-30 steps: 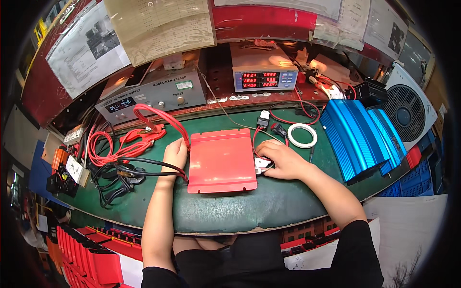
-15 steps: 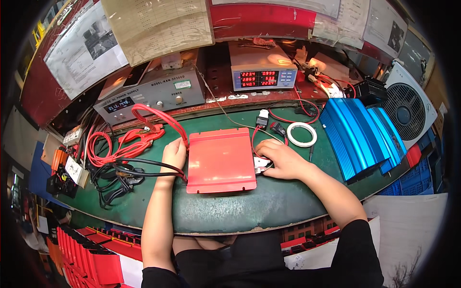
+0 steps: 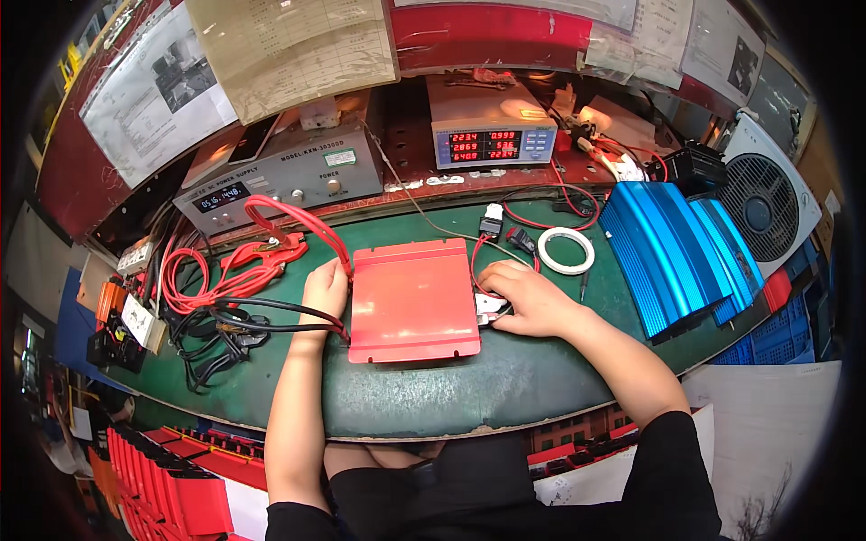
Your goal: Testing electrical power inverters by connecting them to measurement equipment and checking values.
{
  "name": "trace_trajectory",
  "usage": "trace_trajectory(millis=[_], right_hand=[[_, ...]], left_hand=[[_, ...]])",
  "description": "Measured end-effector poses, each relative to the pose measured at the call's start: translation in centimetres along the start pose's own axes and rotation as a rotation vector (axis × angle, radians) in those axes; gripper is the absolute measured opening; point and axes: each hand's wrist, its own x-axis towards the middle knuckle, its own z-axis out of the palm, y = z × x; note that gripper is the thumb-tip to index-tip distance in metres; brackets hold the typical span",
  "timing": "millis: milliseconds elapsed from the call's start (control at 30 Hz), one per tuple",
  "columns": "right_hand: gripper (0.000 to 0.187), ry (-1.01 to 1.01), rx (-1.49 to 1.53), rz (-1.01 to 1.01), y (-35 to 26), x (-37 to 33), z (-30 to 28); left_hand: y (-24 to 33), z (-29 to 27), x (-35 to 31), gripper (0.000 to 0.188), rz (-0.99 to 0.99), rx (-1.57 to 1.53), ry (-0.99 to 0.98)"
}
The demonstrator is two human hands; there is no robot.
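Observation:
A flat red metal box [image 3: 414, 302] lies on the green bench top in front of me. Thick red cables [image 3: 317, 222] and black cables [image 3: 280, 308] run into its left end. Against that end is my left hand [image 3: 326, 290], fingers curled in at the cables; the fingertips are hidden. At the opposite end, my right hand [image 3: 530, 299] bends its fingers around a white plug [image 3: 489, 305] set against the box. The thumb sits at the plug's near side, and part of the plug is covered by the hand.
Behind stand a grey power supply [image 3: 280, 171] and a meter [image 3: 494, 135] with lit red digits. Red clamp leads [image 3: 203, 279] coil at left. To the right are a white tape ring [image 3: 566, 252], a rocker switch [image 3: 520, 238], blue finned housings [image 3: 663, 261] and a fan [image 3: 767, 194].
Both hands keep their places at the two ends of the box. Some digits on the power supply and the meter read differently, and the whole view has shifted very slightly.

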Motion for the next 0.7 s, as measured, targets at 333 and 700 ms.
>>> trace_trajectory(millis=[333,700], right_hand=[[0.041,0.006,0.013,0.005,-0.1,0.0,0.0],[0.042,-0.003,0.016,-0.003,0.0,0.1,-0.1]], left_hand=[[1.1,-0.2,-0.3,0.044,0.027,0.0,0.004],[-0.1,-0.1,0.1,0.044,0.028,0.006,0.012]])
